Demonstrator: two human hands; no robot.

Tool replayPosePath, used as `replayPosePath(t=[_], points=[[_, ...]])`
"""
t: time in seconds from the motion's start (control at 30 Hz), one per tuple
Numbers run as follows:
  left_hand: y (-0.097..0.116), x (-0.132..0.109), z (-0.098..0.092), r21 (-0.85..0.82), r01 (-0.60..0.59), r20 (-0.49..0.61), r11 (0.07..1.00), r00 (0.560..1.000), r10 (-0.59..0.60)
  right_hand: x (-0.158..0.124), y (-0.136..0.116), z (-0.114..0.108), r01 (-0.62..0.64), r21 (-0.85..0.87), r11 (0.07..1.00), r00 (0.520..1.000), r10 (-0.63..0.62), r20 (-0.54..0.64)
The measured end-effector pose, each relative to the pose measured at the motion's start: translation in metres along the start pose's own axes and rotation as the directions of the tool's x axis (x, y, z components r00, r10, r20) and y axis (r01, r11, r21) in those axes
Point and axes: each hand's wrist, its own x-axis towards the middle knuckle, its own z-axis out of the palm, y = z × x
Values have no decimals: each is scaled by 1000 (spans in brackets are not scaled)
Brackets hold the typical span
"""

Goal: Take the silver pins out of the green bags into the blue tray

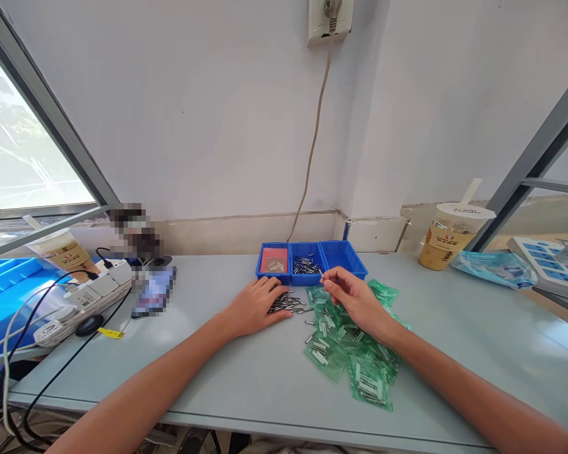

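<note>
My left hand [255,307] lies flat on the grey table [227,372], fingers stretched over a small pile of loose metal pins [288,303]. My right hand [355,297] hovers over a heap of small green plastic bags [355,353] holding more pins, its thumb and forefinger pinched on one thin pin near the blue trays. Three joined blue trays [343,255] stand just behind both hands; the left one holds a pinkish packet [274,260], the middle one holds pins [305,265], the right one looks bare.
A lidded drink cup [447,238] with a straw stands at the back right beside a blue packet [495,268]. At the left are a power strip [82,301] with black cables, a phone [154,291], another cup [66,253] and a blue bin [9,296].
</note>
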Motion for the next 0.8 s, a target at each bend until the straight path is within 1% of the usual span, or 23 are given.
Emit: replayPosePath(t=[0.13,0.23,0.43,0.8], points=[[0,0,-1,13,7,19,1000,1000,-7,0,1,0,-15,49,999,1000,14,28],[0,0,-1,8,3,13,1000,1000,-3,-1,1,1,-21,57,998,999,20,26],[0,0,-1,-15,3,7,1000,1000,-3,-1,0,1,-19,30,999,1000,19,6],[0,0,-2,-20,-3,19,1000,1000,4,-1,-1,1,-18,-1,1000,1000,18,20]])
